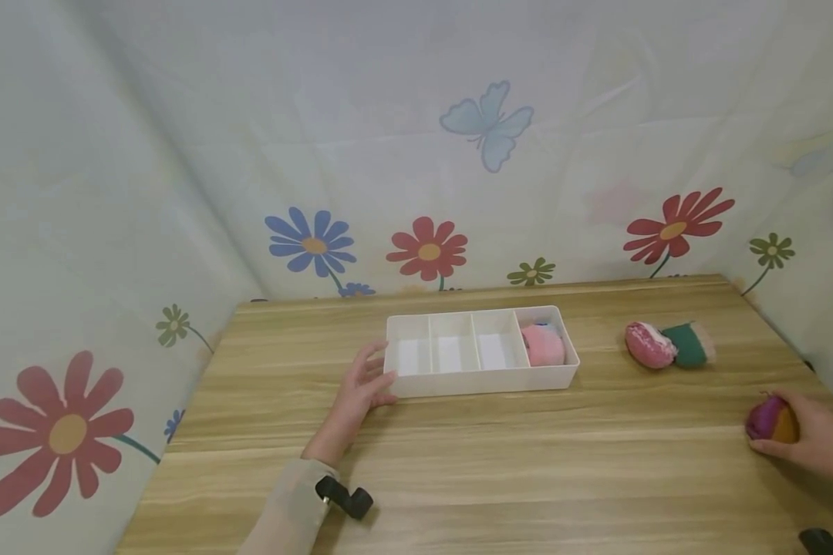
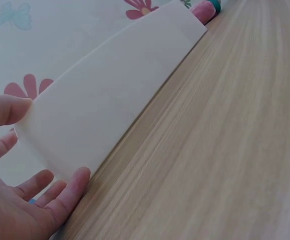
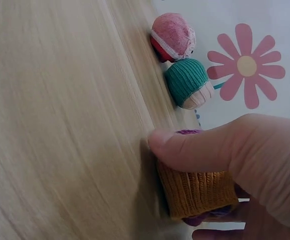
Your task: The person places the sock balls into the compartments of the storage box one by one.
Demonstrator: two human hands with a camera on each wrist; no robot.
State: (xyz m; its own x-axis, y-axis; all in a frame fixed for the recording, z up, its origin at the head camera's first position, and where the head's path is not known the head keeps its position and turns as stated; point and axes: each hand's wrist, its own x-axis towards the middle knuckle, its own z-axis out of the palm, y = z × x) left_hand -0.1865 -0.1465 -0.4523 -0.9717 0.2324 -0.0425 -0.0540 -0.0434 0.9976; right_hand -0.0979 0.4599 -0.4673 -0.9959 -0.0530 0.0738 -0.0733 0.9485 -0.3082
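Gripped in the right hand [image 3: 244,165], a purple-and-orange ribbed sock ball [image 3: 194,192]; left hand [image 1: 361,389] rests open against the white tray [image 1: 479,379].

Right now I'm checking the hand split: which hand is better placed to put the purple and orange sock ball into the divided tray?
Right. The right hand already grips the purple and orange sock ball at the table's right edge. The left hand rests against the white tray at its left end, so it probably suits steadying.
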